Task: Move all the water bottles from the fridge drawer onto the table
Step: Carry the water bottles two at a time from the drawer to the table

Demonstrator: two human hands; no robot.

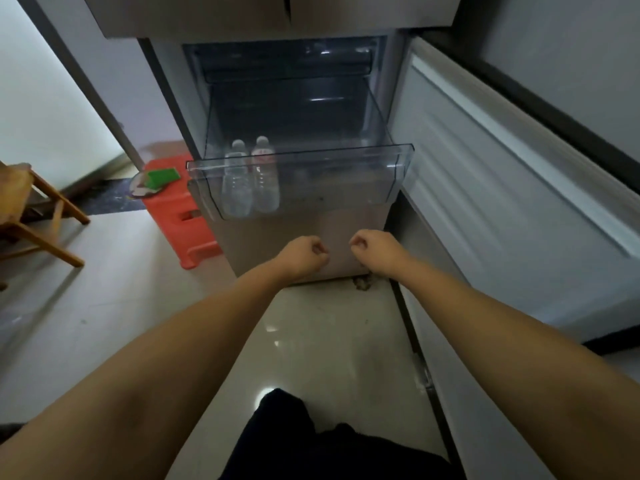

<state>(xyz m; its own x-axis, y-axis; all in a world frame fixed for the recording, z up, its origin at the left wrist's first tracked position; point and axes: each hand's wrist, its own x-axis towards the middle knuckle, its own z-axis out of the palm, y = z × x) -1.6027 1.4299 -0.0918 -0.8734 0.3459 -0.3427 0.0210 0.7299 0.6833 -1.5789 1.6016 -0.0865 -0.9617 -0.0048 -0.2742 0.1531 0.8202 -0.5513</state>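
Pale glossy floor tiles [304, 341] front an open fridge [242, 109]. Its clear drawer [346, 164], pulled out, holds two water bottles [251, 178] upright, side by side at its 9 o'clock end. Below it, left hand [304, 252] and right hand [370, 249] hang loosely curled, holding nothing. Red stool [176, 216] at 9 o'clock.

Two water bottles [251, 178] stand side by side at the left end of the pulled-out clear fridge drawer [346, 161]. Below it, the left hand [304, 252] and right hand [372, 249] hang loosely curled, holding nothing.
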